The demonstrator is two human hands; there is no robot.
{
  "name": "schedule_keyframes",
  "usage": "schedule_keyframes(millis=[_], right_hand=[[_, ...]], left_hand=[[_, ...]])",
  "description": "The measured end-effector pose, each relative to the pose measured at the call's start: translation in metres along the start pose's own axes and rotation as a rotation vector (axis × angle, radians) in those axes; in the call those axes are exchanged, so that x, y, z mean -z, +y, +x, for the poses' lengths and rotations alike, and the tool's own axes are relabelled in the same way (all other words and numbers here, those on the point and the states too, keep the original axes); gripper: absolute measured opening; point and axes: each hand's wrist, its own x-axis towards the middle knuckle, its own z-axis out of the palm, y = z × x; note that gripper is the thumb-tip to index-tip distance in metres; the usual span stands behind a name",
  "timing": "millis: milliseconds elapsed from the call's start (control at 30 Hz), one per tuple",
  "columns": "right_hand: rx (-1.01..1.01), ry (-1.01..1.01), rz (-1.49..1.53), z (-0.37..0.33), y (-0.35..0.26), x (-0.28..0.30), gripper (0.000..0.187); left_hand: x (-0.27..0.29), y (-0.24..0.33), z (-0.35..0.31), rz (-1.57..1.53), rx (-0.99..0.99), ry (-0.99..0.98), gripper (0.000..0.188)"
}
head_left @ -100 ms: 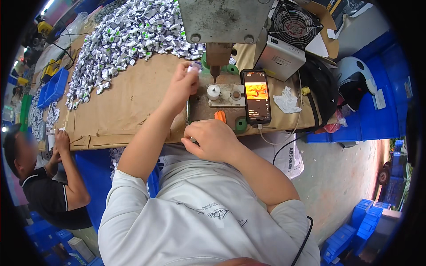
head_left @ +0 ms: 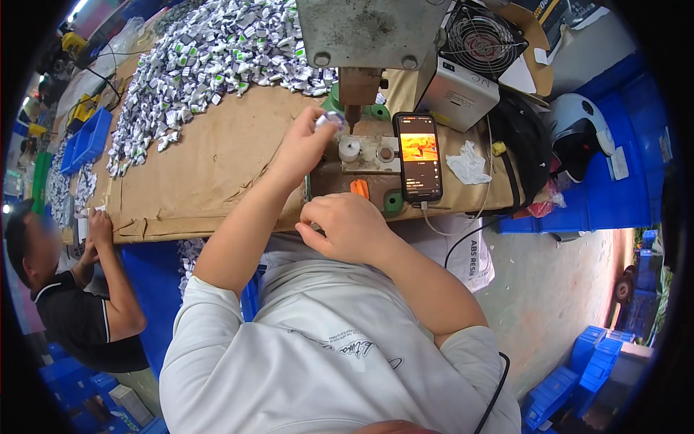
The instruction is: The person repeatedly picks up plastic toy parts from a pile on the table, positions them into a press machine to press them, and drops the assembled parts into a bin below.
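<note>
Pinched between the fingers of my left hand [head_left: 302, 143] is a small white and purple plastic part [head_left: 331, 120], just left of the press's pointed tool [head_left: 352, 116]. Below that tool, a round white piece [head_left: 349, 149] sits on the metal fixture block [head_left: 370, 163]. My right hand [head_left: 345, 226] rests palm down at the table's front edge, its thumb apart from the fingers and nothing seen in it; some fingertips are hidden. An orange object [head_left: 359, 189] lies just beyond it.
A big heap of white and purple parts [head_left: 210, 58] covers the far left of the table. Right of the fixture lies a phone [head_left: 419, 163] on a cable, near a crumpled tissue [head_left: 468, 163] and a boxed fan [head_left: 481, 43]. A co-worker [head_left: 87, 304] works at the left.
My left hand has moved slightly right and nearer with the plastic part, toward the press tool. The right hand stays in place.
</note>
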Motion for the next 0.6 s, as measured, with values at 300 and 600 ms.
schedule_keyframes(millis=[300, 600], right_hand=[[0.05, 0.311, 0.384, -0.015, 0.002, 0.033, 0.005], [0.465, 0.749, 0.492, -0.032, -0.024, 0.219, 0.026]], left_hand=[[-0.01, -0.001, -0.005, 0.541, -0.14, -0.008, 0.037], [-0.004, 0.001, -0.01, 0.394, -0.198, -0.127, 0.021]])
